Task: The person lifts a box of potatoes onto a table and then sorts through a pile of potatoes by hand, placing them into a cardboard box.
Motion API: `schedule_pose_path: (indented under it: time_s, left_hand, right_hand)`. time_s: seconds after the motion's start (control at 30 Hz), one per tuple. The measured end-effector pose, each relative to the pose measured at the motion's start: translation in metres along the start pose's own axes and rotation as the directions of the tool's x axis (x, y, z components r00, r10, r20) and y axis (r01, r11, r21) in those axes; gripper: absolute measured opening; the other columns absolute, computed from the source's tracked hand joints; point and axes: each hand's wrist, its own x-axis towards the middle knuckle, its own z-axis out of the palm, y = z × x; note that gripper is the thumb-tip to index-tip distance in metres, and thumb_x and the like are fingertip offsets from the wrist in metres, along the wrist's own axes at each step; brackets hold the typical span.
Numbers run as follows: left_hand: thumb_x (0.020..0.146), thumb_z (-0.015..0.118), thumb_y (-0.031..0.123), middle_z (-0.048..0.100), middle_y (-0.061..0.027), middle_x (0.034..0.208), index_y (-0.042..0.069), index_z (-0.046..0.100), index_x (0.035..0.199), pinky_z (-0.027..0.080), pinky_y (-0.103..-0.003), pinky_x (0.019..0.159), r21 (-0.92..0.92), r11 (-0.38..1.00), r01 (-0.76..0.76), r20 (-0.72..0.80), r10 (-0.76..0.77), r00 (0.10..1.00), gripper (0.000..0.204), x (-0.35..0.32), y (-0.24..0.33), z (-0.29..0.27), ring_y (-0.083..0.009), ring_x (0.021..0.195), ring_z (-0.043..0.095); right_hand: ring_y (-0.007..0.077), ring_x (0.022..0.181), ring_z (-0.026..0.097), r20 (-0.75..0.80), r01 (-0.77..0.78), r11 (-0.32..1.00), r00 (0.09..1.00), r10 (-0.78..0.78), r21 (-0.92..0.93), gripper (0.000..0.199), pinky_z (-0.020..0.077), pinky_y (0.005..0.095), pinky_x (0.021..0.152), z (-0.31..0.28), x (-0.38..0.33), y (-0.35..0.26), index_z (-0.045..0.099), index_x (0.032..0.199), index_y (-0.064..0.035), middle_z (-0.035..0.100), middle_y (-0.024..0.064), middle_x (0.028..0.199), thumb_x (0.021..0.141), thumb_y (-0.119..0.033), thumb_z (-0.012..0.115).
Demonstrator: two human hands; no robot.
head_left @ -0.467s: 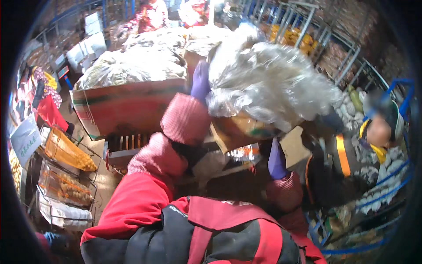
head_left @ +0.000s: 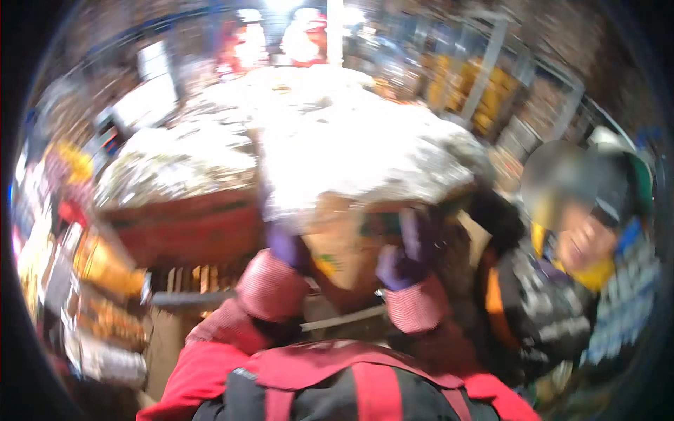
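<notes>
A brown cardboard box [head_left: 347, 249] faces me, its top covered by clear plastic film [head_left: 358, 158] that glares white. My left hand [head_left: 286, 245], in a purple glove, is at the box's front left corner; its fingers are smeared by motion. On the right part of the box's front lies my right hand [head_left: 407, 256], also purple-gloved, fingers stretched upward and thumb apart. Both wrists have pink checked sleeve cuffs. Beside the box on the left stands a red-sided carton [head_left: 186, 235] with film-covered contents.
Close on my right is another person [head_left: 554, 281] in dark clothing with an orange stripe. Slats [head_left: 203, 281] show under the red-sided carton. Bags of orange goods [head_left: 105, 263] stand at left. Metal rails [head_left: 484, 70] run along the back right.
The box has gone from tilted and raised to level beside the red-sided carton. My left hand has come down and nearer; my right hand has moved left onto its front. The other person has leaned closer.
</notes>
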Motion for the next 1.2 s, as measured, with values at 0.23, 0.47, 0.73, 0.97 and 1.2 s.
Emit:
schedule_pose_path:
  time_s: [0.23, 0.47, 0.73, 0.97, 1.2]
  left_hand:
    - [0.101, 0.040, 0.039, 0.058, -0.0126, 0.116, 0.005, 0.045, 0.130, 0.056, -0.034, 0.078, -0.547, 0.833, 0.087, -0.146, -0.197, 0.969, 0.045, -0.022, 0.005, 0.014, -0.0233, 0.096, 0.062]
    - [0.101, 0.041, 0.038, 0.056, -0.0117, 0.118, 0.003, 0.044, 0.132, 0.055, -0.033, 0.081, -0.305, 0.952, 0.005, -0.251, -0.086, 0.964, 0.046, 0.009, -0.026, -0.049, -0.0208, 0.099, 0.062]
    - [0.095, 0.044, 0.054, 0.043, -0.0142, 0.137, 0.002, 0.035, 0.140, 0.036, -0.040, 0.105, 0.528, 0.810, -0.255, -0.293, 0.455, 0.841, 0.069, 0.000, 0.002, -0.011, -0.0248, 0.126, 0.043]
    - [0.095, 0.046, 0.033, 0.042, -0.0174, 0.141, 0.000, 0.032, 0.143, 0.033, -0.041, 0.108, 0.391, 0.869, -0.303, -0.145, 0.384, 0.912, 0.060, 0.009, 0.009, -0.030, -0.0268, 0.130, 0.041]
    - [0.091, 0.050, 0.025, 0.051, -0.0186, 0.135, 0.003, 0.051, 0.133, 0.025, -0.046, 0.111, 0.690, 0.335, -0.642, 0.338, 0.635, 0.694, 0.047, 0.026, 0.120, 0.057, -0.0344, 0.130, 0.042]
  right_hand:
    - [0.0380, 0.106, 0.054, -0.017, 0.047, 0.998, 0.999, -0.046, 0.042, 0.045, 0.0387, 0.0560, 0.096, -0.056, 0.027, 0.016, 0.063, 0.115, -0.0047, 0.060, 0.0163, 0.112, 0.077, -0.029, 0.060]
    - [0.0422, 0.111, 0.050, 0.043, 0.080, 0.994, 0.996, -0.083, 0.074, 0.052, 0.0369, 0.0557, 0.099, -0.011, 0.023, 0.004, 0.059, 0.118, -0.0004, 0.054, 0.0213, 0.119, 0.068, -0.016, 0.061]
    - [0.0391, 0.110, 0.051, 0.072, 0.030, 0.999, 0.997, -0.031, 0.017, 0.046, 0.0405, 0.0534, 0.096, -0.015, 0.025, -0.001, 0.058, 0.115, -0.0033, 0.054, 0.0186, 0.118, 0.071, -0.015, 0.063]
    - [0.0376, 0.111, 0.051, 0.012, 0.049, 0.998, 0.999, -0.049, -0.027, 0.044, 0.0424, 0.0508, 0.095, -0.018, 0.021, 0.002, 0.059, 0.114, -0.0035, 0.055, 0.0178, 0.118, 0.073, -0.017, 0.065]
    - [0.0374, 0.118, 0.047, -0.074, 0.112, 0.988, 0.990, -0.120, -0.104, 0.049, 0.0349, 0.0552, 0.102, -0.007, 0.009, 0.017, 0.057, 0.125, -0.0075, 0.050, 0.0153, 0.130, 0.081, -0.029, 0.062]
